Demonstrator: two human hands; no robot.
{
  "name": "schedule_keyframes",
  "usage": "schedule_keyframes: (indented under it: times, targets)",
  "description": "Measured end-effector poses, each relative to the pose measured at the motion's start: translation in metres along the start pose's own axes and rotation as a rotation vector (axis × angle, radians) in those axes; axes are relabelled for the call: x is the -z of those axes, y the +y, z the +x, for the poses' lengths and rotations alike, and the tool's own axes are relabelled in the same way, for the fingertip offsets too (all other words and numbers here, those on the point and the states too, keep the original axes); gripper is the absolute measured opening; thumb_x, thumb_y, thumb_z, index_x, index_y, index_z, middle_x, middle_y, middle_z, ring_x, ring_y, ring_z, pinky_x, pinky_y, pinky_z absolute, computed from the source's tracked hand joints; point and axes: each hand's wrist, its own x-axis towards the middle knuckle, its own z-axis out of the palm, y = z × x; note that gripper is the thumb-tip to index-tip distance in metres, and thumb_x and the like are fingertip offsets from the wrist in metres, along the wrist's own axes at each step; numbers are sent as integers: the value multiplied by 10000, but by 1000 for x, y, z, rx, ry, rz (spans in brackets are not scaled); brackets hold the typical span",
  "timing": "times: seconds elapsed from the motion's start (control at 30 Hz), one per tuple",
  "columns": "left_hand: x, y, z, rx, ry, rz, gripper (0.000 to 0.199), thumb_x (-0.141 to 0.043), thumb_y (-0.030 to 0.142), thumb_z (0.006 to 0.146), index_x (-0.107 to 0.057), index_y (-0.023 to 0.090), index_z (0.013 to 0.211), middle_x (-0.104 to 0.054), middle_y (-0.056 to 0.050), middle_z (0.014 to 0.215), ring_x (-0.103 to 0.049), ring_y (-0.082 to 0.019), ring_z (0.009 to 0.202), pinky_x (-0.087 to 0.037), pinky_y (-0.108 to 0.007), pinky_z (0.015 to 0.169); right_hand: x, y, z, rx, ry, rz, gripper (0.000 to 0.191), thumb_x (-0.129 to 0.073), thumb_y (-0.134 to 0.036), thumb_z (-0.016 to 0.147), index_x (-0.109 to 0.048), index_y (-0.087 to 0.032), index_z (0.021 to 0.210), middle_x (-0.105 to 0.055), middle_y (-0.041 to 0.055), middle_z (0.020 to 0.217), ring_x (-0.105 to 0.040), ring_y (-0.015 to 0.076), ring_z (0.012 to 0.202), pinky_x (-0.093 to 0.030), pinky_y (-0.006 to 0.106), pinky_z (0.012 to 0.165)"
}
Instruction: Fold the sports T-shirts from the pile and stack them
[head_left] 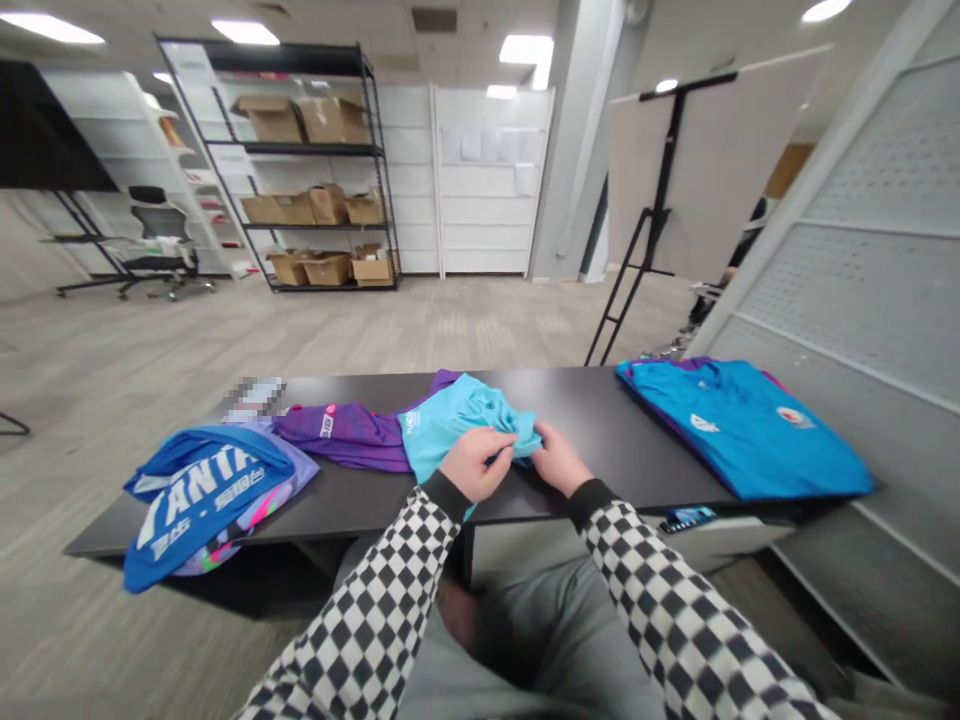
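A light-blue jersey (442, 425) lies bunched at the middle of the dark table, its right end gathered up. My left hand (478, 462) pinches the cloth near that end with thumb and fingers closed. On the other side, my right hand (559, 458) grips the edge of the same jersey, its fingertips partly hidden behind the cloth. A purple garment (352, 437) stretches to the left, partly under the light-blue one. Farther left, a blue garment with white lettering (214, 490) hangs over the table's front edge.
Blue and purple jerseys (750, 430) lie flat and stacked on the right of the black table (585, 400). A phone-like object (688, 518) rests on a ledge below. Behind stand a shelf rack with cardboard boxes (307, 210), a board on a stand (667, 180) and an office chair (157, 240).
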Motion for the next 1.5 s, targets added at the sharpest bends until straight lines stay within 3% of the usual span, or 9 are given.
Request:
schedule_keyframes:
  times: [0.17,0.3,0.47,0.73,0.87,1.07,1.23,1.4,1.5]
  targets:
    - [86,-34,-31,361,231,423,383,-517,340,1087,-815,248,1309,-831,-123,1353,-743,-333,1345,-497,-544,1290,32,22,12,-231,515,766,178,-695,-416,872,-566,-306,815,-637,-14,636,-647,213,583,-595,343,575]
    - [129,-63,-61,583,-23,645,618,-681,493,999,-688,197,1542,-672,-185,1611,-585,-411,1543,-445,-546,1325,45,29,24,-191,588,926,280,-699,-456,871,-479,-310,778,-498,-59,564,-518,168,482,-474,280,454]
    - [122,-63,-71,531,-217,709,382,-654,581,1038,-788,268,1212,-787,-131,1249,-688,-377,1290,-527,-504,1188,23,22,20,-120,636,615,269,-700,-525,915,-645,-287,1025,-782,48,991,-764,270,958,-663,427,891]
    - [127,-73,-70,409,-175,565,154,-601,344,979,-582,280,841,-697,-84,955,-701,-305,1003,-581,-441,994,-13,-3,5,176,-128,-539,429,-852,-562,967,-708,-237,1207,-734,169,1455,-648,390,1391,-448,571,1254]
    - [128,-75,-74,403,-100,467,30,-603,257,903,-624,266,923,-722,-104,1051,-723,-317,1082,-597,-455,1074,-14,-5,8,160,-134,-602,374,-791,-518,1048,-709,-214,1250,-751,155,1417,-664,338,1352,-466,489,1219]
    - [127,-63,-70,406,-40,267,614,-520,112,806,-722,212,1377,-790,-100,1417,-720,-298,1387,-502,-438,1311,-12,-9,8,151,-112,-570,298,-793,-456,1044,-731,-198,1178,-775,143,1321,-699,321,1254,-502,434,1151]
    - [143,-54,-77,394,148,319,557,-534,135,826,-783,235,1314,-808,-73,1400,-706,-320,1406,-488,-497,1322,-8,-8,12,-15,-49,-515,138,-721,-314,1052,-734,-218,1150,-804,116,1239,-736,302,1167,-555,398,1070]
    - [154,-38,-84,524,295,520,493,-516,151,918,-788,240,1319,-760,-112,1450,-626,-351,1490,-402,-573,1347,-6,-9,13,-90,48,-504,327,-543,-250,1095,-673,-196,1390,-806,149,1283,-742,329,1179,-581,458,1065]
    - [138,-25,-84,518,164,596,508,-552,308,1038,-720,251,1515,-644,-128,1640,-525,-357,1577,-324,-565,1378,-9,-16,8,-81,86,-511,473,-531,-186,1060,-614,-159,1525,-762,210,1417,-708,371,1286,-532,506,1147]
